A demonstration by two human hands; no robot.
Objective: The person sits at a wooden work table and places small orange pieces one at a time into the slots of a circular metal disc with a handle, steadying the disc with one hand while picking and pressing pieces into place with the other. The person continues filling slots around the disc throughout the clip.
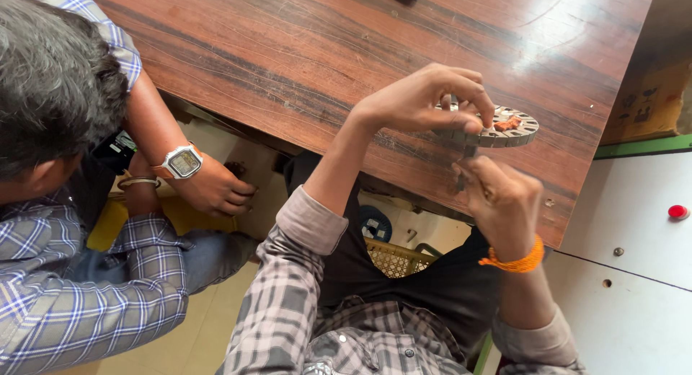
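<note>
A round, slotted metal stator disc (497, 132) is held flat at the near edge of the brown wood-grain tabletop (303, 50). Its rim is cut into many short teeth with narrow slots between them, the metal is grey and dull, and a small bunch of copper-orange wire (508, 122) is seen lying in its inner part. The left hand (425, 101) is laid over the left side of the disc, its grip closed on the rim with thumb and fingers. The right hand (501, 202) is held just below the disc at the tabletop's edge, its grip narrowed around something thin and dark that cannot be made out clearly. An orange thread band (515, 262) is worn on the right wrist. Under the tabletop a yellow woven basket (396, 258) is partly seen; what is in it cannot be told. To the left, another person in a blue checked shirt is seated, with a wristwatch (182, 162) on one arm.
</note>
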